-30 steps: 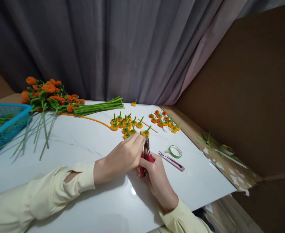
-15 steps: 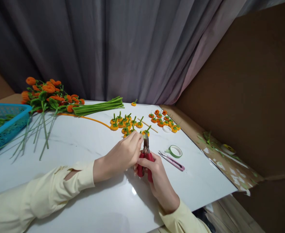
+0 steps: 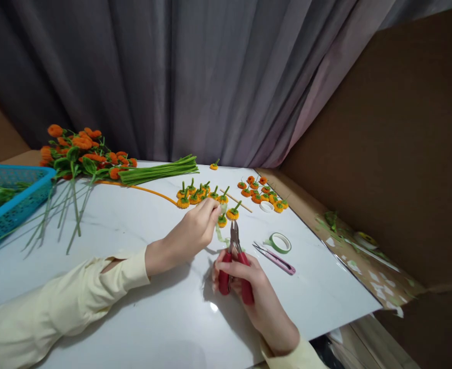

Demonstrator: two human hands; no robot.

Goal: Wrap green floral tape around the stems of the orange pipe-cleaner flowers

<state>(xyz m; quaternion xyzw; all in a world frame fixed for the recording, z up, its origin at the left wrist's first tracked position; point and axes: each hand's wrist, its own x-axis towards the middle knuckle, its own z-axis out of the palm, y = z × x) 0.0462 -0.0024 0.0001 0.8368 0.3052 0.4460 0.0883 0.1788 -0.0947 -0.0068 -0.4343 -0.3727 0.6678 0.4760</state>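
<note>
My right hand (image 3: 254, 279) is wrapped round red-handled pliers (image 3: 235, 264), whose slim metal jaws point away from me and look slightly parted. To their left, my left hand (image 3: 195, 225) pinches a pale green strip of tape (image 3: 220, 234) that dangles below the fingertips. Its fingers partly hide a cluster of small yellow fuzzy flower heads (image 3: 183, 201) with upright green stubs. One yellow flower head (image 3: 232, 213) lies just beyond the jaws. A roll of green tape (image 3: 280, 243) and pink thread snips (image 3: 275, 259) lie right of the pliers.
Smaller orange and yellow flower heads (image 3: 256, 196) and a white ring (image 3: 266, 206) sit at the back right. A thin stick (image 3: 236, 200) lies between the groups. Green stems (image 3: 160, 171), orange flowers (image 3: 82, 142) and a blue basket (image 3: 37, 187) are left. Scraps litter the cardboard (image 3: 364, 261).
My hands have drawn apart. The pliers have come back toward me, off my left fingertips, and the jaws and hanging tape strip now show. My left hand has shifted slightly left and up.
</note>
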